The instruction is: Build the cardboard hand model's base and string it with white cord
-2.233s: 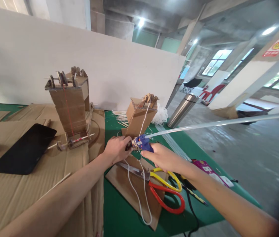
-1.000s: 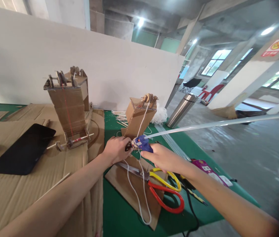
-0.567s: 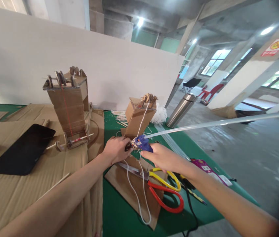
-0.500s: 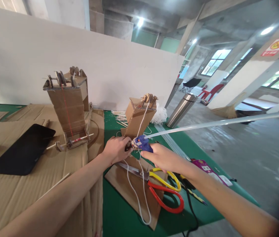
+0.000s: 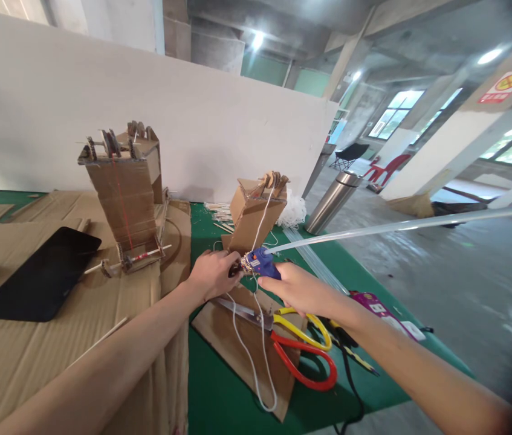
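My right hand (image 5: pixel 294 284) is closed round the handle of a blue hot glue gun (image 5: pixel 262 264), its nozzle end turned left toward my other hand. A long clear glue stick (image 5: pixel 387 228) juts from the gun's back toward the right edge. My left hand (image 5: pixel 214 273) has its fingers curled at the foot of the small cardboard tower (image 5: pixel 256 220); what they grip is hidden. White string (image 5: pixel 262 226) runs down from the wheel on top of that tower. Below the hands, a string loop (image 5: pixel 256 371) lies over scissors (image 5: pixel 305 338) and a cardboard piece (image 5: pixel 242 344).
A taller cardboard tower (image 5: pixel 122 193) with wheels and red thread stands left on cardboard sheets (image 5: pixel 138 332). Nearby lies a black tablet (image 5: pixel 40 272). A steel flask (image 5: pixel 333 202), spare glue sticks (image 5: pixel 317 260), wooden sticks (image 5: pixel 219 212) and a purple packet (image 5: pixel 378 311) surround the work on the green table.
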